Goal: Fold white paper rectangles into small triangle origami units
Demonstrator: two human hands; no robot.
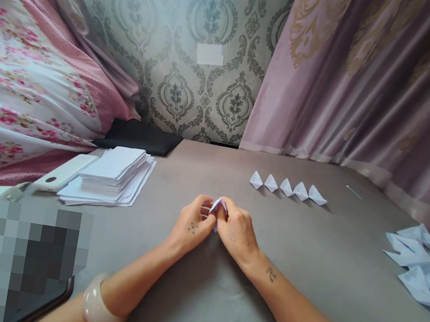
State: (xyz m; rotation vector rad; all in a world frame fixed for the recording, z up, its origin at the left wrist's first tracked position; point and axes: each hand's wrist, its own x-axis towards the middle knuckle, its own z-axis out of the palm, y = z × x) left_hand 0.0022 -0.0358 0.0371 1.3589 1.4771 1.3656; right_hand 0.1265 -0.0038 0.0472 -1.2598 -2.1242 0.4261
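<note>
Both hands meet over the middle of the grey cloth, holding one small folded white paper point(219, 203) between them. My left hand point(194, 222) grips its left side, with the fingers curled and the thumb pressed in. On the other side my right hand point(237, 230) pinches the paper, its thumb close to the left thumb. The paper comes to a peak at the top, and its lower part is mostly hidden by the fingers. Beyond the hands, to the right, stands a row of several folded paper boats point(286, 187).
At left lies a stack of white paper sheets point(114, 164) beside a white power strip point(68, 171) and a black cloth point(141, 137). A dark phone-like device point(50, 298), partly pixelated, is at lower left. More folded papers point(422, 270) are heaped at right, near a thin stick point(354, 192).
</note>
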